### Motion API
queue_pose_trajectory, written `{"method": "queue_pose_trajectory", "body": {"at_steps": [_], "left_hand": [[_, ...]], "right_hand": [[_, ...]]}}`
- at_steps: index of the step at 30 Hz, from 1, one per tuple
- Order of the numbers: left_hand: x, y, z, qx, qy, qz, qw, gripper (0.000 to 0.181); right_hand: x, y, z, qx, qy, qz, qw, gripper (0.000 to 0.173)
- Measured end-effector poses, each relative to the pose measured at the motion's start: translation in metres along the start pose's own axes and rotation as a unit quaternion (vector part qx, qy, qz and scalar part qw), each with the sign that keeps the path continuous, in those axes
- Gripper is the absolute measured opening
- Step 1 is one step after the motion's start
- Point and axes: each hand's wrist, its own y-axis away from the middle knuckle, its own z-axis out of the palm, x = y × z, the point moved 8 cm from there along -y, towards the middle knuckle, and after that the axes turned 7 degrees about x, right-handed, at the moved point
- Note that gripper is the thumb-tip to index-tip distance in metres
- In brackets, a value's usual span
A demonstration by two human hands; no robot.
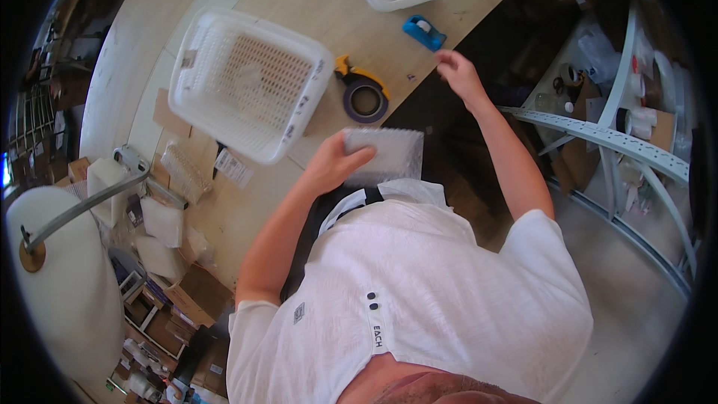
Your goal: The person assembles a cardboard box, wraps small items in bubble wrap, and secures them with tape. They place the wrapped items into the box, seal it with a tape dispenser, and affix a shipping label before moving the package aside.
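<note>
My left hand (335,164) grips a flat bubble-wrapped packet (392,151) in front of my waist, thumb on top. Through the clear wrap I cannot make out what is inside. My right hand (461,76) is raised at the table's edge, its bent fingertips beside the lower end of a blue tape dispenser (422,32). Whether those fingers touch the dispenser or pinch a bit of tape is too small to tell. A yellow-and-black tape gun (364,92) with a large roll lies on the table between the two hands and a white plastic basket.
The white perforated basket (188,90) holds a small clear scrap. Labelled packets fill another white bin (370,0). A printed label (234,168) and a bubble-wrap piece (185,171) lie to the left, near a large foam roll (61,292). Metal shelving (606,134) stands right.
</note>
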Motion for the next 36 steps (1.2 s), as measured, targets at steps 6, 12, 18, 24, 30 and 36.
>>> {"method": "queue_pose_trajectory", "body": {"at_steps": [6, 12, 18, 24, 30, 36], "left_hand": [[0.026, -0.175, 0.086, -0.007, -0.261, 0.312, 0.913, 0.039], [0.031, -0.265, 0.112, -0.051, -0.278, 0.273, 0.920, 0.032], [0.031, -0.292, 0.112, -0.049, -0.297, 0.238, 0.923, 0.030], [0.031, -0.290, 0.112, -0.047, -0.291, 0.240, 0.925, 0.029], [0.039, -0.284, 0.102, 0.036, -0.205, 0.145, 0.967, 0.032], [0.077, -0.196, 0.066, 0.236, 0.051, 0.105, 0.965, 0.037]], "right_hand": [[0.062, -0.125, -0.036, 0.046, 0.117, -0.072, 0.989, 0.045], [0.059, -0.149, -0.030, -0.027, 0.088, 0.008, 0.996, 0.036], [0.053, -0.138, -0.041, -0.015, -0.003, 0.068, 0.998, 0.025], [0.079, -0.107, -0.069, 0.097, 0.203, 0.077, 0.971, 0.023], [0.060, -0.079, -0.087, 0.135, -0.018, 0.067, 0.988, 0.026], [-0.009, 0.020, -0.049, 0.021, -0.208, 0.215, 0.954, 0.029]]}}
